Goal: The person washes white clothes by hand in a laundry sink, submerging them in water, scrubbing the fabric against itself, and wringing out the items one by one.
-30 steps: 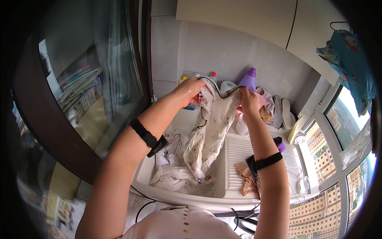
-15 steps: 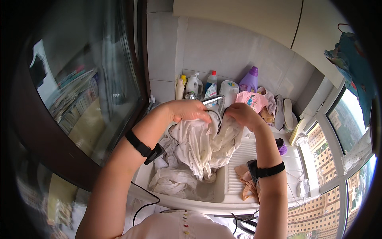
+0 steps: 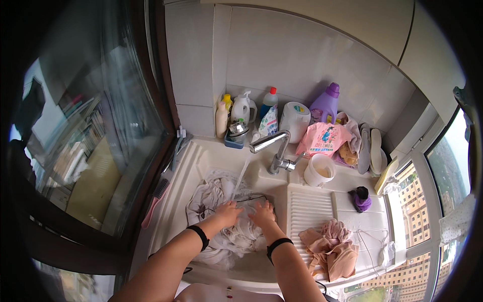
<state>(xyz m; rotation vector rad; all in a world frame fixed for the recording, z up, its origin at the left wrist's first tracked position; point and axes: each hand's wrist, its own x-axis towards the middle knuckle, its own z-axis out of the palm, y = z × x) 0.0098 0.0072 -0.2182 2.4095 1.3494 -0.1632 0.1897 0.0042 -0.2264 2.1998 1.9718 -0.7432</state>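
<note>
White wet laundry (image 3: 204, 199) with thin dark cords lies bunched in the basin of the laundry sink (image 3: 282, 201). My left hand (image 3: 229, 214) rests on the cloth near the falling water, fingers stretched out. To its right my right hand (image 3: 262, 215) presses down on the same heap with its fingers spread. Neither hand grips the fabric. From the chrome tap (image 3: 271, 142) a stream of water (image 3: 243, 176) runs into the basin just beyond my hands.
Beige garments (image 3: 332, 246) lie on the ribbed washboard (image 3: 309, 204) at the right. A white tub (image 3: 319, 170) stands beside the tap. Behind are several bottles, a purple jug (image 3: 324, 103), a pink pouch (image 3: 324, 138) and shoes (image 3: 370, 148). A pink brush (image 3: 157, 199) rests on the left rim.
The white cloth, lifted up in front of the tap before, is now down in the basin. Both hands have let go and lowered onto it. The running water and tap now show.
</note>
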